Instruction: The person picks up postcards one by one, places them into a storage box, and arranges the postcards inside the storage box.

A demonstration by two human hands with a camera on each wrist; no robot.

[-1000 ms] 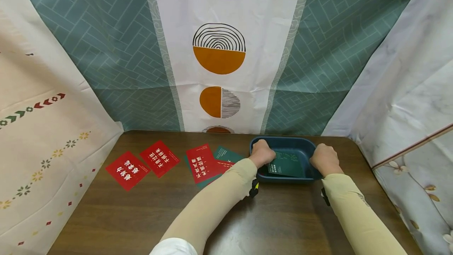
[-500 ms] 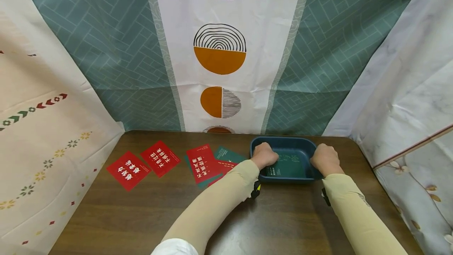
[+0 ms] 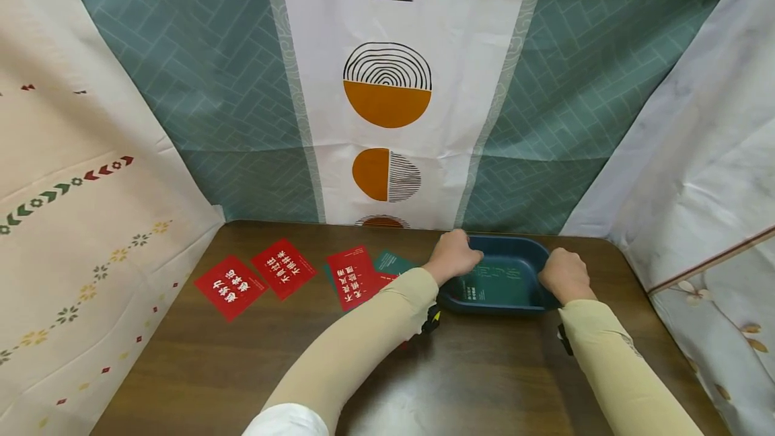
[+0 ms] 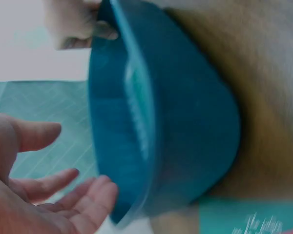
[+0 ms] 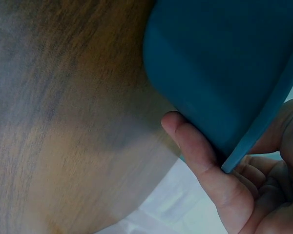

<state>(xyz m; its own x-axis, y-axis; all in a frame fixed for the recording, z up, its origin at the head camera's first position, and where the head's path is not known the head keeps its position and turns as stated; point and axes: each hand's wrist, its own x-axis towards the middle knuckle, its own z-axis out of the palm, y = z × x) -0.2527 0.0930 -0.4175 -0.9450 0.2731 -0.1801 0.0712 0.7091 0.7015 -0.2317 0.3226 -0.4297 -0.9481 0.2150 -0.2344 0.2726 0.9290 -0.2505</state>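
Blue tray (image 3: pixel 508 249) is set on the table (image 3: pixel 242 369), with red cards (image 3: pixel 283 268) laid to its left. The left hand (image 3: pixel 454 256) has been lifted from inside to the tray's far-left corner, fingers apart; the tray's right end is gripped by the right hand (image 3: pixel 566 276), forearms (image 3: pixel 357 343) stretched forward.

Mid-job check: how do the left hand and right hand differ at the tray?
Grip: the right hand grips the blue tray, one finger along its outer side; the left hand is open at the other end, contact unclear. Position: in the head view, the left hand appears higher in the picture than the right hand. Shared: both are bare.
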